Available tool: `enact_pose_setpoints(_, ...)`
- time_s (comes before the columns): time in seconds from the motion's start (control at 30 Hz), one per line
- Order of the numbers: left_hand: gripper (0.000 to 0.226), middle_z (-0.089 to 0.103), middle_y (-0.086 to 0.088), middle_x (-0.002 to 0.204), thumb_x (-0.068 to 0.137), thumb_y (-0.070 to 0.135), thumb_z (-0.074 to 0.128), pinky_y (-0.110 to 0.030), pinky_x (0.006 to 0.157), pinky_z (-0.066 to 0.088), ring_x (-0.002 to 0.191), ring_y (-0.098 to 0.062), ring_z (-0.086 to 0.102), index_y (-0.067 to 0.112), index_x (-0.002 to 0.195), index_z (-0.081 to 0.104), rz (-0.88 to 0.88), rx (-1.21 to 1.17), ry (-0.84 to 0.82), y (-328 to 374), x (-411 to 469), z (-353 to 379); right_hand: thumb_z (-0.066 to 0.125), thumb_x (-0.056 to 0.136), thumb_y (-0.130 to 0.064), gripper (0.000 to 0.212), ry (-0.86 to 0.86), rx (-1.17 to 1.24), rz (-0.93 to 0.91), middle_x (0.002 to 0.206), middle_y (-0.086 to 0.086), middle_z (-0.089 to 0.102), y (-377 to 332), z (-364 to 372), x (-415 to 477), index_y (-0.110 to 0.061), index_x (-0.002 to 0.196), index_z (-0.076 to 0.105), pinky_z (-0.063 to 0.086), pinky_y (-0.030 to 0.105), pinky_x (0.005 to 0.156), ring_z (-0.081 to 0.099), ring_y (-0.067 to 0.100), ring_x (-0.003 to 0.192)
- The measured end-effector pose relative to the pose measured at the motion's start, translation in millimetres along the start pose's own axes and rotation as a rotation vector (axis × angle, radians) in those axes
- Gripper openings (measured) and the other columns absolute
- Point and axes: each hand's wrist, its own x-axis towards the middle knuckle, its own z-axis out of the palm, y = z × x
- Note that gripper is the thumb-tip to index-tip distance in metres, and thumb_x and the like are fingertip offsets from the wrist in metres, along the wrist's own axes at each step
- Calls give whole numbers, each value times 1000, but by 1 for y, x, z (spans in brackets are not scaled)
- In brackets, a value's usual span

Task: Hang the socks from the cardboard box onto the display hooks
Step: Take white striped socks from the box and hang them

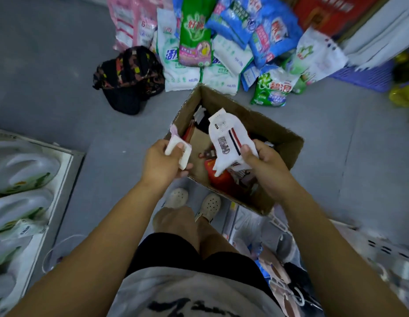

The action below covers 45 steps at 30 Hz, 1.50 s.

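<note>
The right hand [265, 165] is pinching a white striped sock [228, 138] above the cardboard box [279, 143] on the floor, while the left hand [163, 162] is gripping another white pair [178, 149]. Both grips are needing firm holds (hooks aren't showing here), keeping each paper tag upward for hanging.

Detergent bags [194, 30] are lying piled on the floor [50, 65], a dark bag [130, 78] sitting beside them, a purple basket [363, 76] standing rightward.
</note>
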Motion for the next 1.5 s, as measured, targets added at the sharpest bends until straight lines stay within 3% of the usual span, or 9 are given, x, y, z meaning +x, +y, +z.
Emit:
enact_pose_setpoints(0.3, 34, 79, 3, 93, 100, 49, 53, -24, 59, 57, 75, -9, 74, 22, 111, 70, -66, -120, -541, 65, -57, 30, 54, 95, -35, 17, 232, 170, -113, 101, -24, 74, -22, 17, -126, -31, 110, 61, 54, 15, 79, 69, 1, 101)
enact_pose_setpoints(0.5, 24, 79, -7, 102, 89, 7, 75, -26, 62, 58, 82, -18, 76, 14, 111, 71, 123, 55, -713, 86, -82, 24, 61, 88, -37, 33, 437, 328, -112, 112, -12, 75, -1, 72, -177, -24, 118, 62, 55, 24, 88, 70, 8, 106)
enact_pose_setpoints(0.67, 21, 80, -6, 96, 88, 12, 77, -25, 54, 55, 71, -15, 75, 17, 108, 73, 244, 296, -885, 87, -112, 16, 64, 93, -18, 32, 822, 586, -104, 114, 5, 72, -4, 106, -202, -8, 122, 57, 55, 20, 80, 68, 9, 101)
enact_pose_setpoints(0.77, 22, 80, -4, 97, 89, 12, 76, -27, 55, 59, 76, -16, 77, 17, 110, 71, 292, 434, -1002, 81, -133, 13, 64, 92, -28, 33, 991, 610, -133, 112, 4, 73, -9, 119, -220, -9, 119, 62, 57, 26, 89, 68, 16, 105)
enact_pose_setpoints(0.93, 12, 80, 0, 90, 95, 14, 70, -20, 60, 56, 78, -10, 76, 14, 106, 72, 396, 547, -1156, 60, -163, 9, 63, 97, -19, 22, 1202, 665, -126, 86, 2, 78, -7, 147, -256, 1, 102, 69, 56, 23, 69, 71, 10, 77)
enact_pose_setpoints(1.1, 21, 80, -2, 91, 105, 23, 53, -20, 59, 58, 79, -10, 77, 13, 111, 71, 500, 704, -1255, 35, -194, 11, 69, 94, -23, 21, 1588, 797, -41, 91, 12, 77, 18, 181, -310, -2, 91, 71, 56, 43, 77, 73, 30, 84)
enact_pose_setpoints(1.23, 23, 79, -5, 96, 106, 27, 49, -30, 72, 64, 88, -16, 77, 19, 106, 71, 427, 775, -1431, 1, -234, 8, 72, 92, -21, 16, 1761, 684, -19, 90, 4, 76, 31, 213, -347, -11, 80, 73, 56, 32, 73, 70, 17, 83)
enact_pose_setpoints(1.37, 28, 79, -2, 98, 104, 36, 50, -29, 78, 63, 89, -17, 76, 20, 105, 74, 351, 852, -1588, -47, -283, -6, 69, 94, -18, 17, 1719, 556, -20, 121, -3, 66, 39, 254, -372, -18, 78, 74, 41, 1, 79, 57, -13, 110)
enact_pose_setpoints(1.5, 30, 79, -2, 95, 97, 42, 60, -35, 80, 61, 84, -16, 75, 17, 104, 76, 405, 919, -1669, -97, -322, -30, 60, 100, -26, 22, 1723, 571, -17, 130, -10, 61, 69, 305, -418, -16, 101, 79, 43, 6, 89, 52, -7, 122)
